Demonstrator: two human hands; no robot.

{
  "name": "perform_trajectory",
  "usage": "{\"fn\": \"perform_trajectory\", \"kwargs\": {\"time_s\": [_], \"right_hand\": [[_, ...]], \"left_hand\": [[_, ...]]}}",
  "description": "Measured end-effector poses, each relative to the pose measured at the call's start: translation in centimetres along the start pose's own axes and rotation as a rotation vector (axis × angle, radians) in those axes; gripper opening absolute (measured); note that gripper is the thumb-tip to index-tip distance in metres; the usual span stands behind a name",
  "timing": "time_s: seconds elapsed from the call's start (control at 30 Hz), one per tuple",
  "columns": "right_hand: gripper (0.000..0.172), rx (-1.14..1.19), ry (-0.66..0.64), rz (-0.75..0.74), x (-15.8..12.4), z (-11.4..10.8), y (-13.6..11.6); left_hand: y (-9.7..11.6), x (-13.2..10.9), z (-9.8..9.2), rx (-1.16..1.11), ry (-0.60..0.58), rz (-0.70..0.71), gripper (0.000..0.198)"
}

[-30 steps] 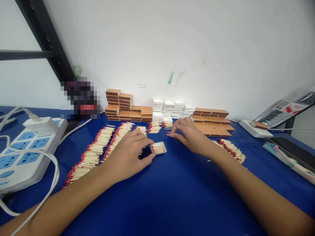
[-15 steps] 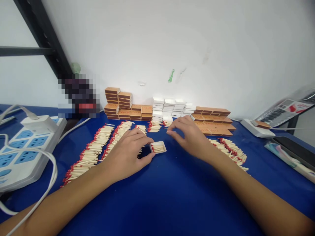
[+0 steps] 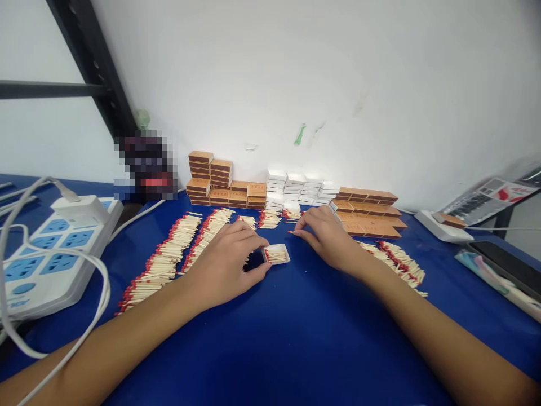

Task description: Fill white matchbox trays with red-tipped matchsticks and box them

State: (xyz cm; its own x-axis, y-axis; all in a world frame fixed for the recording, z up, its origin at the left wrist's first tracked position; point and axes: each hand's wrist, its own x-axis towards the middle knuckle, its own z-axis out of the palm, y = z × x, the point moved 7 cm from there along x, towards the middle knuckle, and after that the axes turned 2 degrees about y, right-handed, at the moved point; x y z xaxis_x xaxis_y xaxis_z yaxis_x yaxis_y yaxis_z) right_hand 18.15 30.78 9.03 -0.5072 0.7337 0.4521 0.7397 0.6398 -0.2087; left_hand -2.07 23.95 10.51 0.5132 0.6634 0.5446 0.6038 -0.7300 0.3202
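My left hand [image 3: 228, 262] grips the left end of a small white matchbox tray [image 3: 279, 248] between thumb and fingers. Several matches lie inside the tray, their red heads toward my left hand. Just right of the tray, my right hand [image 3: 327, 237] pinches a match [image 3: 291, 232], whose red head sticks out to the left of the fingertips. Long rows of loose matches [image 3: 175, 245] run along the left, partly behind my left hand. More matches [image 3: 291, 215] lie in small piles behind the tray, and another heap [image 3: 401, 259] sits beside my right forearm.
Against the wall stand stacked brown matchboxes [image 3: 220, 197], white trays [image 3: 276, 186] and more brown boxes [image 3: 367, 217]. A power strip [image 3: 54, 254] with looping white cables occupies the left, one cable crossing my left forearm. A dark phone [image 3: 507, 262] lies at the right.
A match head now shows at my right fingertips, where none was visible before. My left hand keeps hold of the tray. The whole view has shifted slightly.
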Motion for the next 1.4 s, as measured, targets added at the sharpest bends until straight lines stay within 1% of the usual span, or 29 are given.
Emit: {"fn": "perform_trajectory", "kwargs": {"time_s": [0.1, 0.2, 0.27, 0.3, 0.37, 0.43, 0.5, 0.6, 0.67, 0.8, 1.4], "right_hand": [[0.013, 0.058, 0.014, -0.054, -0.1, -0.9, -3.6], [0.013, 0.082, -0.003, -0.082, -0.4, -1.1, -6.6], [0.014, 0.093, -0.027, -0.100, -0.6, -0.9, -7.6], [0.016, 0.102, -0.035, -0.108, -0.6, -0.8, -7.6], [0.021, 0.111, -0.022, -0.103, -0.5, -0.7, -6.8], [0.025, 0.085, 0.039, -0.063, -0.2, -1.0, -5.0], [0.025, 0.014, 0.090, -0.008, -0.1, -1.0, -2.8], [0.025, -0.080, 0.070, 0.037, 0.0, -0.3, -0.3], [0.027, -0.103, 0.040, 0.038, -0.1, 0.4, 0.5], [0.028, -0.126, 0.039, 0.028, 0.0, 0.8, 0.9], [0.029, -0.166, 0.041, 0.047, 0.2, 0.9, 1.3]], "left_hand": [[0.0, 0.0, 0.1, 0.004, -0.006, 0.001, 0.019], [0.0, 0.0, 0.2, 0.009, -0.024, 0.000, 0.019], [-0.1, -0.1, 0.2, 0.010, -0.028, -0.003, 0.019], [-0.1, -0.1, 0.2, 0.011, -0.026, -0.004, 0.020], [-0.1, -0.1, 0.1, 0.013, -0.019, -0.006, 0.020], [-0.1, -0.1, 0.1, 0.013, -0.015, -0.007, 0.020], [-0.1, -0.1, 0.1, 0.008, -0.010, -0.003, 0.020], [-0.1, 0.0, 0.1, 0.002, -0.012, 0.002, 0.021], [-0.1, -0.1, 0.1, 0.000, -0.016, 0.001, 0.021], [0.0, -0.1, 0.0, -0.003, -0.007, 0.002, 0.020], [-0.1, 0.0, 0.1, 0.003, -0.014, -0.001, 0.020]]}}
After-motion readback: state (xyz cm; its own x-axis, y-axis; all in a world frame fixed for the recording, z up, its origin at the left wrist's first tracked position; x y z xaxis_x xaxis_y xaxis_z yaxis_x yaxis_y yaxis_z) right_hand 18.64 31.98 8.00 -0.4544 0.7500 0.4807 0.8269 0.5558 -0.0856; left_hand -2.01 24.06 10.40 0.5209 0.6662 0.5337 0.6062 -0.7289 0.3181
